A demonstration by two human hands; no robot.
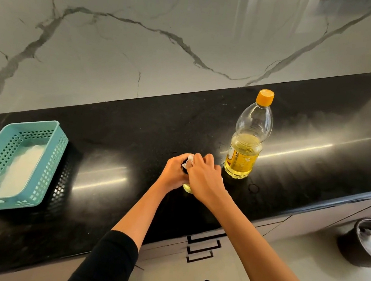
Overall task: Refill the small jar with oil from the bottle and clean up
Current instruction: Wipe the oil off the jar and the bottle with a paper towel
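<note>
A small glass jar [187, 187] with yellow oil stands on the black counter [134, 129], mostly hidden by my hands. My left hand [174, 173] grips the jar around its dark top. My right hand [203, 177] holds a white tissue [190, 158] against the jar's top. Just to the right stands the clear oil bottle [247, 145], upright, about half full, with its orange cap [265, 97] on.
A teal perforated basket [55, 145] with white tissue inside sits at the counter's left. A faint ring mark [254, 188] shows on the counter near the bottle. A dark bin [352, 242] holding crumpled paper stands on the floor at right. Drawers run below the counter edge.
</note>
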